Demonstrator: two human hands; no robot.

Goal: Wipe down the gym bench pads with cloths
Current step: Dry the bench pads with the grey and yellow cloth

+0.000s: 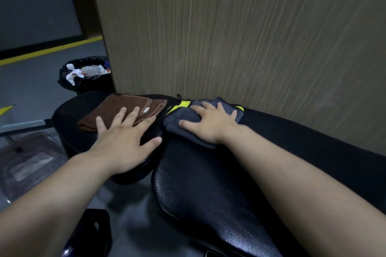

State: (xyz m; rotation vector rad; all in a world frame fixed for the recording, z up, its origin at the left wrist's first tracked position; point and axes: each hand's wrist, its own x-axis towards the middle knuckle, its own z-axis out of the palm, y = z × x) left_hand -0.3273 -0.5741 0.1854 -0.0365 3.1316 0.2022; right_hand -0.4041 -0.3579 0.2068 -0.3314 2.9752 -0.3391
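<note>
The right hand (211, 123) is pressing flat, fingers spread, on a grey cloth (188, 120) lying on the long pad (208, 190); the left hand (125, 140) is resting splayed on the seat pad (69, 115), fingertips touching a folded brown cloth (123, 106)

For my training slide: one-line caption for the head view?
Right hand presses a grey cloth on the black bench pad; left hand reaches a brown cloth.

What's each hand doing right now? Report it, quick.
Left hand: open, fingers spread, fingertips on the brown cloth.
Right hand: open, pressed flat on the grey cloth.
</note>
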